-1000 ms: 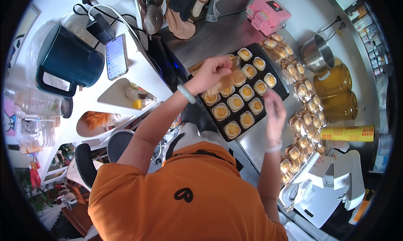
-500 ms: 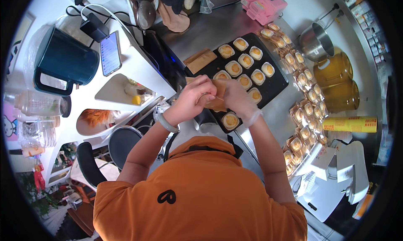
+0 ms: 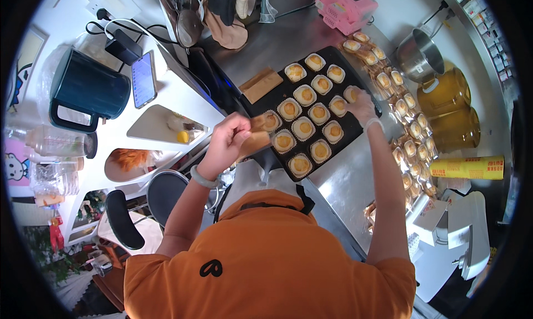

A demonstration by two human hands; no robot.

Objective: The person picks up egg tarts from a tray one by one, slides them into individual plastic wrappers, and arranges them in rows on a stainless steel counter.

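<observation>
My bare left hand (image 3: 223,144), with a bangle at its wrist, pinches an opened brown paper bag (image 3: 255,143) at the near left of a black baking tray (image 3: 332,53). Several small cakes (image 3: 305,96) with golden tops sit in rows on it, each in a white fluted paper cup. At the tray's right end, my right hand (image 3: 363,109) wears a clear plastic glove. Its fingers are closed around a small cake (image 3: 350,93), which they partly cover. The bag overlaps the left edge of the tray and a cake there.
Flat brown bags (image 3: 261,84) lie beyond the tray's left corner. Packed cakes (image 3: 411,147) line the counter's right side. A pink machine (image 3: 347,9) stands at the back, a steel pot (image 3: 420,55) at the right. On the white shelf are a phone (image 3: 144,80) and a dark kettle (image 3: 89,88).
My right hand has moved away from the bag, right across the tray to a cake at its far end. My left hand has shifted left and down, still with the bag.
</observation>
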